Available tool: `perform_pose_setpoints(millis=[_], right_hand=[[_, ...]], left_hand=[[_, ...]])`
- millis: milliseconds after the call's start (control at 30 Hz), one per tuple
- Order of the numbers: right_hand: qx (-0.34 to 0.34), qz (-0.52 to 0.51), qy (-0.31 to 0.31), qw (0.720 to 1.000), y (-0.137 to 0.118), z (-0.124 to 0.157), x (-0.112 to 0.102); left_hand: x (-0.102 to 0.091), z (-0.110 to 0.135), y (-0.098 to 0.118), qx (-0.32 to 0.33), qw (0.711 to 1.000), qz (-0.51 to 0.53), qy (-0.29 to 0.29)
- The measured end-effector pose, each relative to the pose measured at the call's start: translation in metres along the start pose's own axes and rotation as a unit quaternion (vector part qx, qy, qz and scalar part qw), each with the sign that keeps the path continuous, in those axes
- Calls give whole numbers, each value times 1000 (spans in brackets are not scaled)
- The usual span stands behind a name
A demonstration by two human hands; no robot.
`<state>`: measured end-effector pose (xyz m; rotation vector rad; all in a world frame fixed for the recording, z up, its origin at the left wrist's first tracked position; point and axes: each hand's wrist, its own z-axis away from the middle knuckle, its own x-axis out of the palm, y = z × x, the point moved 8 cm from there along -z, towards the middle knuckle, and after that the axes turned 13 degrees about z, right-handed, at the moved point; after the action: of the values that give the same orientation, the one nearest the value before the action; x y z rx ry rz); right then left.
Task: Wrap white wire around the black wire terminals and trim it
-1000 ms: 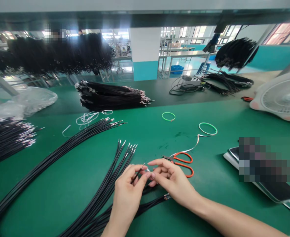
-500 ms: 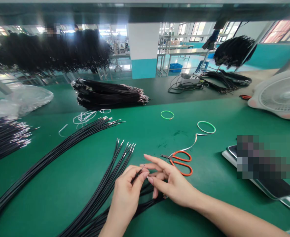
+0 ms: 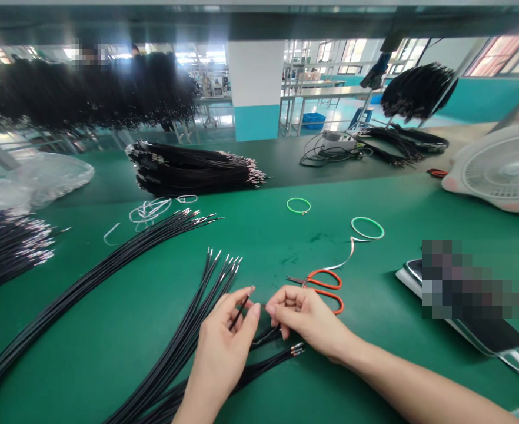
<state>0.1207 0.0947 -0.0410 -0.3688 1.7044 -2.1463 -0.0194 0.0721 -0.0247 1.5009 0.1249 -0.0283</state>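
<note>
Black wire is pinched between thumb and fingers of the left hand, above a wire bundle. The right hand curls closed just beside it, near orange scissors; whatever it pinches cannot be made out.

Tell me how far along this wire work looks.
Done, seemingly: the stacked bundle of black wires on the far bench. In hand: one black wire held by the left hand, the right hand close beside it. Remaining, seemingly: the loose black wires fanned across the green mat.

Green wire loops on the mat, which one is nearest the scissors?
The right-hand green loop: its pale lead reaches the orange-handled scissors, while the other green loop lies farther off.
</note>
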Motion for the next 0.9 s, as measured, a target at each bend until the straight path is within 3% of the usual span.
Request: perform_pose_setpoints(millis=[133, 300, 433, 533, 633, 733, 833, 900], right_hand=[[6, -3, 12, 1000, -3, 0, -5], [-10, 23, 21, 999, -13, -1, -8], [-7, 47, 20, 999, -16, -7, -1], [-25, 38, 57, 997, -17, -7, 3], [-101, 47, 105, 988, -26, 2, 5], [-155, 105, 103, 977, -31, 11, 12], [-136, 123, 86, 979, -25, 10, 14], [-115, 99, 107, 983, -21, 7, 7]], left_hand=[[-6, -2, 7, 44, 998, -34, 3], [2, -3, 10, 87, 993, -68, -30], [3, -6, -6, 22, 1000, 4, -17], [2, -8, -18, -27, 997, 74, 10], [0, -10, -17, -18, 994, 105, 33], [-1, -9, -10, 5, 990, 132, 50], [0, -5, -5, 10, 990, 136, 48], [1, -2, -4, 7, 991, 126, 43]])
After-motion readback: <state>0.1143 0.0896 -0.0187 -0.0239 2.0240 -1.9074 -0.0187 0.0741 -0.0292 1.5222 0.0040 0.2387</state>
